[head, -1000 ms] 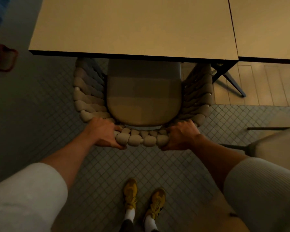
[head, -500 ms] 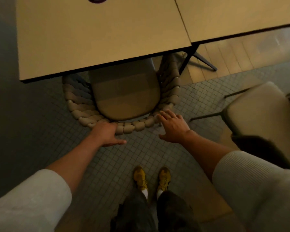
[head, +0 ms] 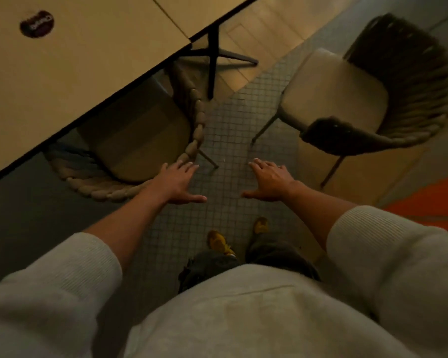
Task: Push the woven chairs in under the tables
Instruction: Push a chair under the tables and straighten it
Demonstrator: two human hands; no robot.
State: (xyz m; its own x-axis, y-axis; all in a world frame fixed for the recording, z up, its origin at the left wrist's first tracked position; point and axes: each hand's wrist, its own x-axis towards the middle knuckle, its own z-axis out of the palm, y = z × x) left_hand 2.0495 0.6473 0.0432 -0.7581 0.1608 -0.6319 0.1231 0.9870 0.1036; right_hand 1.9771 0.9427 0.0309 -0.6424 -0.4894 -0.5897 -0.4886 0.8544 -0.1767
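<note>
The left hand point(head: 177, 183) was spread flat with fingers apart and thumb out, holding nothing, its fingertips just at the rim of the beige woven rope chair with the tan seat cushion point(head: 137, 140). That chair sat at ten o'clock from the hands, its seat partly tucked beneath the pale tan rectangular counter point(head: 83, 55), with the braided back rail curving out past the counter's dark edge. The right hand point(head: 269, 180) was likewise open and empty, fingers splayed, hanging over the small-square grey tiled floor point(head: 228, 135) and touching no furniture.

At two o'clock stood a second dark woven chair with a cream seat cushion point(head: 334, 96), well clear of any counter and turned at an angle, its thin metal legs on the tiles. A second pale counter point(head: 204, 9) butted against the first at twelve o'clock, and a black metal counter leg point(head: 212, 63) showed below the join. A dark round sticker point(head: 36, 24) lay on the first counter at eleven o'clock. At six o'clock, yellow shoes point(head: 219, 241) and pale grey sleeves point(head: 388, 244) framed the view.
</note>
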